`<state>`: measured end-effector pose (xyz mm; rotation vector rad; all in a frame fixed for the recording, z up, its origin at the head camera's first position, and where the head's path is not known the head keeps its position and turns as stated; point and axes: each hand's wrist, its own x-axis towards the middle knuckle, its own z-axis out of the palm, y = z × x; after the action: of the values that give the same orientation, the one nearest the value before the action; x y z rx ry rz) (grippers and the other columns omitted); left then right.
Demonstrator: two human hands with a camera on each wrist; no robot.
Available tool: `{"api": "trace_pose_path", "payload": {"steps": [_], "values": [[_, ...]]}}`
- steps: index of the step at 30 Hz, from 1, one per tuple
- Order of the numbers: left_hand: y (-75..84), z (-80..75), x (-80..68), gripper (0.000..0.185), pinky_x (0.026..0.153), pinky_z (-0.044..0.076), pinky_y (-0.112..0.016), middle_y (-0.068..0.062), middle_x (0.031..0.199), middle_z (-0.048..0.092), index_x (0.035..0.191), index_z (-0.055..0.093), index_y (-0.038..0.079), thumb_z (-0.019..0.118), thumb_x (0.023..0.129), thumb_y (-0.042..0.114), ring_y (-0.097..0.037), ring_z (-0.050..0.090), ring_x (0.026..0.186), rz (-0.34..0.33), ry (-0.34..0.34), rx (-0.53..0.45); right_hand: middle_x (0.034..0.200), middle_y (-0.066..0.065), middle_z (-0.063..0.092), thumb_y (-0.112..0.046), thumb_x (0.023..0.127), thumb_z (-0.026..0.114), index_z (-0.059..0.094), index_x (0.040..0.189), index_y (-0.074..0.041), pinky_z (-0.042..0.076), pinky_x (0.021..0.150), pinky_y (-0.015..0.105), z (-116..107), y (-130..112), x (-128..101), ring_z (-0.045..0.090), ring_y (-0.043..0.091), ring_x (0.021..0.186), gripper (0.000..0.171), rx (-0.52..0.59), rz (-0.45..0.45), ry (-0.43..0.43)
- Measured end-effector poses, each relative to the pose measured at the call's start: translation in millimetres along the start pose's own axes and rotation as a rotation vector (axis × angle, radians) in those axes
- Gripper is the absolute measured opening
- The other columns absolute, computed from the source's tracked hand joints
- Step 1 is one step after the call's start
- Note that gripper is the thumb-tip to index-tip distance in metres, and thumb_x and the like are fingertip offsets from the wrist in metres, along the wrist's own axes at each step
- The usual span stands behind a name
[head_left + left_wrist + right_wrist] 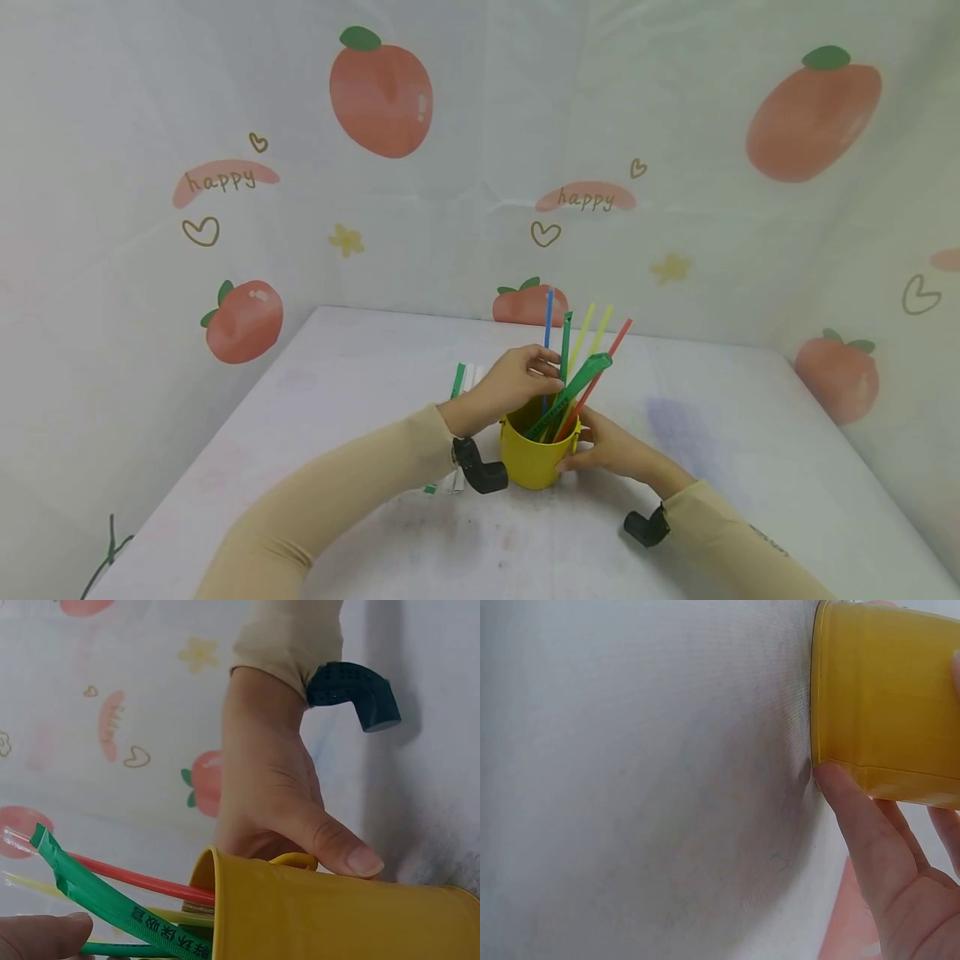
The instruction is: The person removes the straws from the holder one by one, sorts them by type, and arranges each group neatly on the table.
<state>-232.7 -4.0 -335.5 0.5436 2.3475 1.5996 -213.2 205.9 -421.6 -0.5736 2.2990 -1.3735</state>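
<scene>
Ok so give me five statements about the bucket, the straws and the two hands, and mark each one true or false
1. The yellow bucket stands upright on the table. True.
2. The right hand holds the red straw. False: it holds the side of the bucket.
3. The blue straw stands in the bucket. True.
4. The left hand rests flat on the table. False: it pinches a green straw above the bucket.
5. Green and white strips lie on the table beside the bucket. True.
</scene>
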Motion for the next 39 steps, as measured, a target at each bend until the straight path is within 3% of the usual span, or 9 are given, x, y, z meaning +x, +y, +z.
{"api": "trace_pose_path", "payload": {"steps": [15,25,39], "values": [[0.1,4.6,2.4,0.017,0.078,0.059,-0.028,-0.006,0.095,0.067,0.102,0.066,0.006,0.071,0.088,0.015,-0.014,0.065,0.084,-0.010,0.025,-0.025,0.151,0.022,0.032,-0.022,0.082,0.079,0.022,0.150,-0.001,0.038,0.105,0.063,-1,-2,-1,0.040,0.051,0.131,0.091,0.003,-0.030,-0.011],[1.6,9.4,4.1,0.017,0.073,0.060,-0.026,-0.006,0.091,0.065,0.101,0.064,0.004,0.071,0.088,0.011,-0.015,0.068,0.079,-0.028,0.020,-0.073,0.151,0.023,0.031,-0.022,0.082,0.078,0.019,0.151,0.000,0.038,0.105,0.063,-1,-1,0,0.040,0.051,0.131,0.094,-0.001,-0.050,-0.016],[2.4,11.2,8.1,0.014,0.066,0.060,-0.025,-0.006,0.086,0.069,0.097,0.065,0.005,0.072,0.087,0.012,-0.015,0.070,0.073,0.004,0.062,-0.029,0.150,0.023,0.032,-0.023,0.082,0.078,0.019,0.151,-0.002,0.038,0.103,0.065,-2,-2,0,0.038,0.052,0.131,0.094,-0.001,-0.031,-0.013]]}}
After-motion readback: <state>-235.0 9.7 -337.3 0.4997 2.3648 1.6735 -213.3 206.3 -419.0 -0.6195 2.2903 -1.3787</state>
